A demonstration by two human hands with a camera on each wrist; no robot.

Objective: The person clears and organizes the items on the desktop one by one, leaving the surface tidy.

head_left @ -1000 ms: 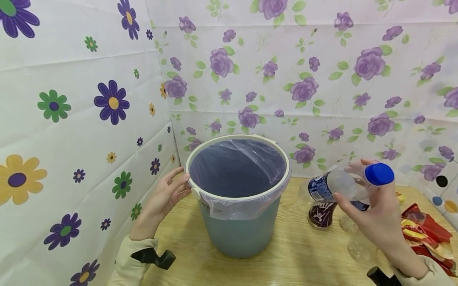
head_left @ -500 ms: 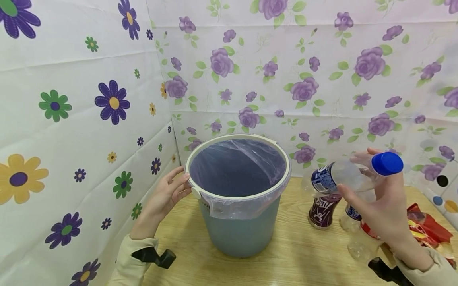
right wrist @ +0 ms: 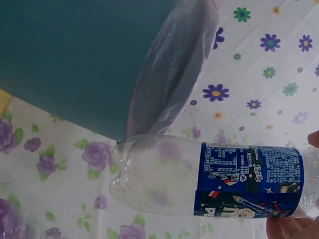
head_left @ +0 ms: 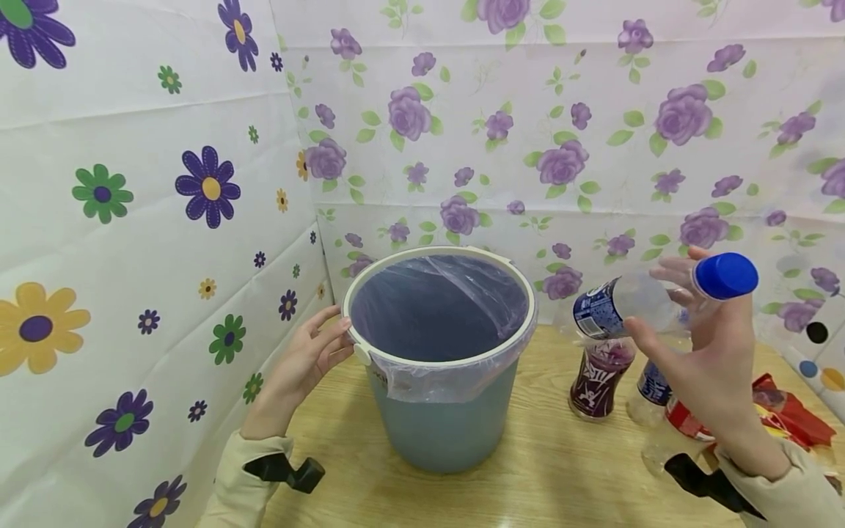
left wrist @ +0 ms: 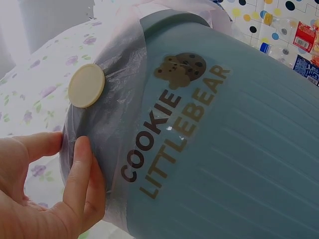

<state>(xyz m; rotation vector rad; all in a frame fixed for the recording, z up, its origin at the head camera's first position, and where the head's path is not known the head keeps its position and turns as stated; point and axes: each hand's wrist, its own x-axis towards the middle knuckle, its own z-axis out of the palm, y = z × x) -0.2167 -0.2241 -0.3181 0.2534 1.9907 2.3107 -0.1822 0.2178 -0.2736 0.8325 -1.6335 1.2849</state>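
In the head view, the right hand [head_left: 716,367] grips a clear plastic bottle with a blue label and blue screw cap [head_left: 637,302]; the left hand [head_left: 313,352] touches the rim of a round, light-blue plastic bin [head_left: 442,433], though whether it pinches it cannot be told. The bottle is lifted and tilted to the right of the bin, not yet over its opening. A translucent plastic liner [head_left: 429,385] is already fitted over the rim. Left outside, on the pale wooden table [head_left: 541,455], are a dark-purple-labelled bottle [head_left: 597,385], a second blue-labelled clear bottle [head_left: 653,385], a red-labelled clear bottle [head_left: 683,419] and crumpled red-and-yellow wrappers [head_left: 788,411]. The bin's floor is hidden; with this much outside it, the work looks early.

The left wrist view shows fingertips against the liner, near a round cream button [left wrist: 86,85].

In the right wrist view, the bottle's base overlaps the bin's outline; the head view shows them apart.
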